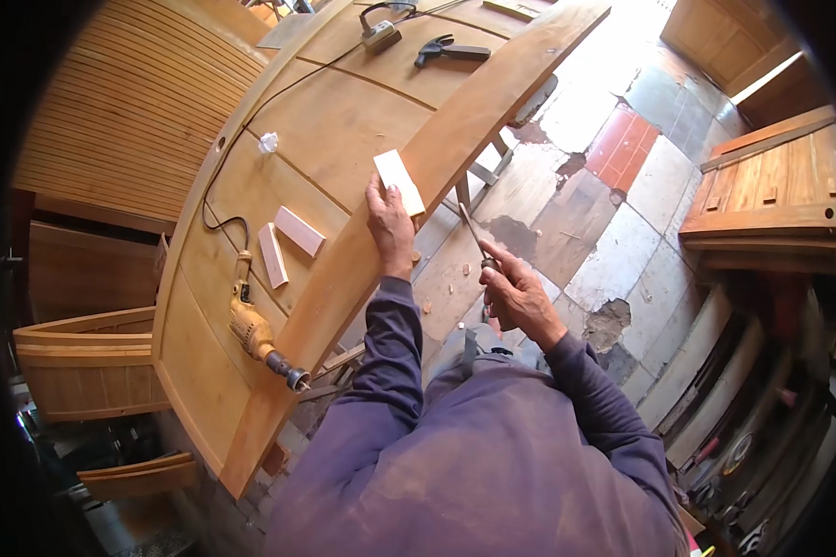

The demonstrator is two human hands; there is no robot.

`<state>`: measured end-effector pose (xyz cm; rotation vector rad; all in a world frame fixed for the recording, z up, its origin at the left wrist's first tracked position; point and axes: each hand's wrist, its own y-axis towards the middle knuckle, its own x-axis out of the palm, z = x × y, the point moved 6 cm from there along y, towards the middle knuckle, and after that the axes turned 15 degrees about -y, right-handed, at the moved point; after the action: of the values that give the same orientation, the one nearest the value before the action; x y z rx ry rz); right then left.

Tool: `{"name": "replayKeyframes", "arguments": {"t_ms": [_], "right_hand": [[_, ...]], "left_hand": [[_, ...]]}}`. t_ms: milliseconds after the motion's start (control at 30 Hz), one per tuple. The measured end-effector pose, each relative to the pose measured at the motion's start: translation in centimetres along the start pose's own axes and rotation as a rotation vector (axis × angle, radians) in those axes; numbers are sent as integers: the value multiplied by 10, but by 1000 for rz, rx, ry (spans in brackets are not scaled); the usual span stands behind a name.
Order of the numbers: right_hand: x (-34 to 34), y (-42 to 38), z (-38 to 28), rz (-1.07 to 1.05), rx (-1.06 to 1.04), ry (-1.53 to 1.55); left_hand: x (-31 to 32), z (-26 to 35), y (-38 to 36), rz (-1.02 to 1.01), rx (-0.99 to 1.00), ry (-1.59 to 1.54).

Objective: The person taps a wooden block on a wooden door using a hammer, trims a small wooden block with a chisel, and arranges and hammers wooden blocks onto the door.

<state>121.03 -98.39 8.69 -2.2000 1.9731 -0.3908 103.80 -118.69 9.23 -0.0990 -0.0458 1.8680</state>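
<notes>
Head view, bench work with two bare hands. At the centre of the frame, the left hand (392, 232) that I follow from afar has its grip closed about a pale wood block (399, 179), thumb across its near face. The block lies over the edge board (478, 116) of a large panelled wooden piece (344, 116), which serves as the counter; whether it rests on the board or is raised just above it, I cannot tell. Right of centre, the right hand (522, 299) has a narrow grip on the handle of a slim-bladed tool (472, 229), its tip well apart from the block and pointing toward the top of the frame; the exact type of tool is unclear to me.

Two further pale blocks (300, 232) (273, 256) lie side by side left of centre. A yellow drill (249, 325) lies at lower left, its cord (279, 97) curving up the frame; a hammer (450, 50) lies at the top.

I judge the step in hand to be readying or checking the block. The next move seems to call for a steady left grip, the block firmly seated, and a controlled approach of the blade, clear of the supporting thumb.
</notes>
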Motion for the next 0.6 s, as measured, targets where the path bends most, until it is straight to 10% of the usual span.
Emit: {"name": "replayKeyframes", "arguments": {"t_ms": [133,333,600], "right_hand": [[4,13,13,-63,102,112],[-9,15,22,-125,88,-9],[-33,14,2,-180,-111,-380]], "left_hand": [[8,-19,-1,-47,306,235],[16,-10,-65,50,-65,41],[28,-28,-69,181,-39,-128]]}}
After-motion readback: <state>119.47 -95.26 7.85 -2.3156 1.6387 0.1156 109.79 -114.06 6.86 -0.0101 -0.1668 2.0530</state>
